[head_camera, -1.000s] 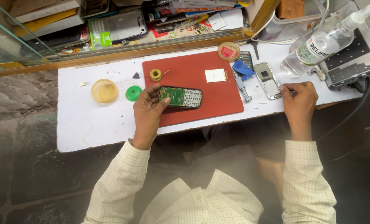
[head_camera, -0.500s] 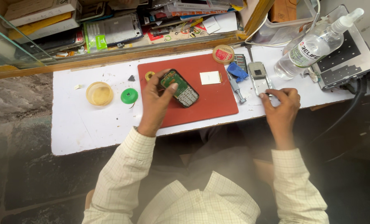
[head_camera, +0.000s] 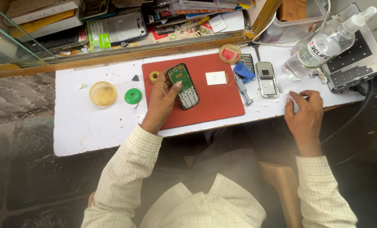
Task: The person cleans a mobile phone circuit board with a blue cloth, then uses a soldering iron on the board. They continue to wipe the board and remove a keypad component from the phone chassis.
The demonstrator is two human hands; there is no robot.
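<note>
My left hand (head_camera: 161,103) grips an opened phone circuit board (head_camera: 183,85) with a green board and a keypad, held over the red work mat (head_camera: 216,107). My right hand (head_camera: 305,118) rests on the white table (head_camera: 83,126) at the right, fingers curled with the tips on the surface; I cannot see anything in it. A grey phone shell (head_camera: 266,80) lies just left of and beyond that hand. A small white square piece (head_camera: 216,78) lies on the mat beside the board.
A clear spray bottle (head_camera: 323,44) and a metal-topped device (head_camera: 357,59) stand at the right. A screwdriver (head_camera: 242,88), blue cloth (head_camera: 243,71), tape roll (head_camera: 230,53), yellow lid (head_camera: 102,93) and green cap (head_camera: 133,96) lie about. A cluttered shelf runs behind.
My left hand has turned the circuit board from lying crosswise to nearly upright on the mat. My right hand has slid right along the table edge, away from the phone shell.
</note>
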